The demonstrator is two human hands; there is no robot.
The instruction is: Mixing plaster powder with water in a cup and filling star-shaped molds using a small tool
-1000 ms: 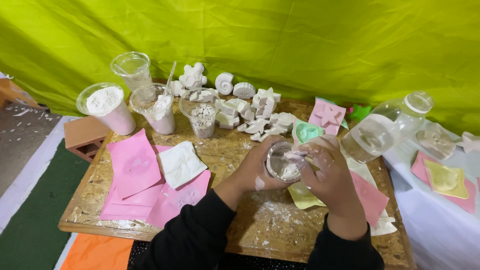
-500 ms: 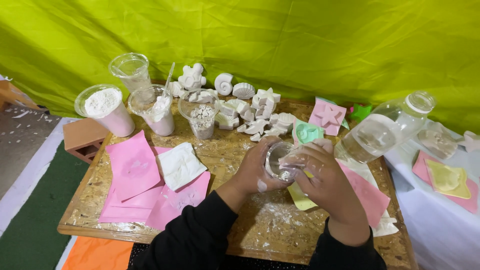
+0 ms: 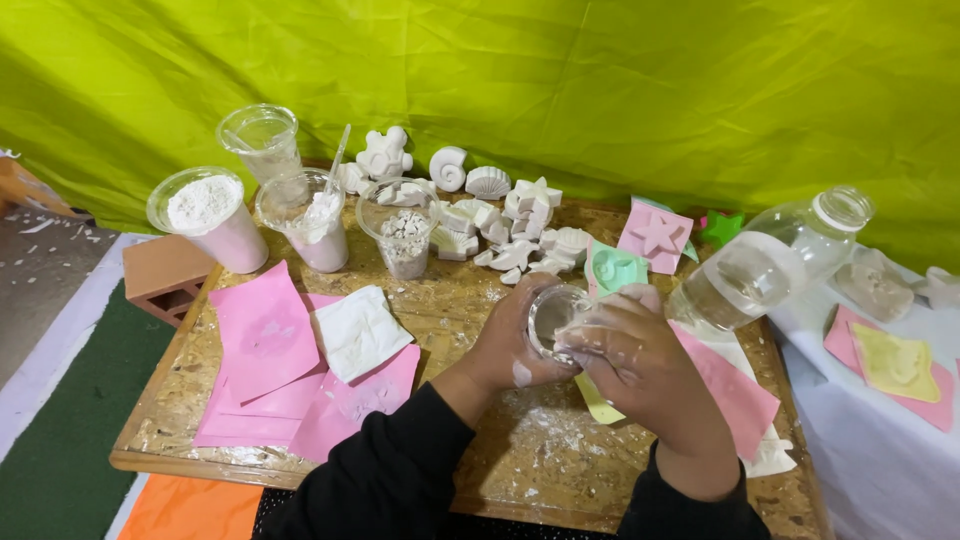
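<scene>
A: Start with the big things. What carries it all?

B: A rough chipboard table (image 3: 480,460) dusted with white powder, set against a bright yellow-green cloth backdrop (image 3: 560,80). On it, toward the right, a large clear plastic bottle (image 3: 765,265) lies tilted with its mouth uncapped.

A: And the hands?

B: The left hand (image 3: 510,345) wraps a small clear plastic cup (image 3: 553,318) from the side, fingers closed round it, holding it just above the table's middle. The right hand (image 3: 640,360) covers the cup's front; its fingers curl against it, and whether they pinch something inside I cannot tell.

A: What could go wrong?

B: In my judgement, the cup could slip, since both hands are smeared with white paste. A spill would land on the flat pink sheets (image 3: 270,350) or the pale yellow mould (image 3: 600,405) beneath.

A: Anything crowding the work?

B: The bottle lies just beside the right hand, so an elbow swing could knock it. Behind stand a cup of white powder (image 3: 205,215), a cup of white paste with a stick (image 3: 312,228), and a cluster of white plaster shell and star casts (image 3: 500,225), all near. A green mould (image 3: 612,268) lies just behind the held cup.
</scene>
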